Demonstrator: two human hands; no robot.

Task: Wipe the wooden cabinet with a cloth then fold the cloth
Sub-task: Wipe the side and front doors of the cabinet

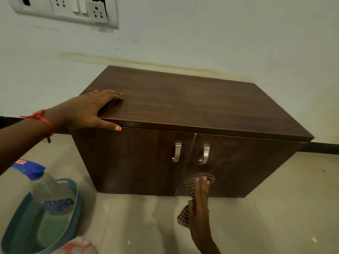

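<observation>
A low dark wooden cabinet stands on the floor against a pale wall, with two front doors and two metal handles. My left hand lies flat over the cabinet's front left top corner, fingers spread, thumb over the edge. My right hand presses a brown checked cloth against the lower part of the right door. The hand is blurred, and part of the cloth hangs below it at the floor line.
A teal oval tray sits on the tiled floor at the lower left, holding a clear spray bottle with a blue top. A red-and-white patterned fabric shows at the bottom edge. A switchboard is on the wall above.
</observation>
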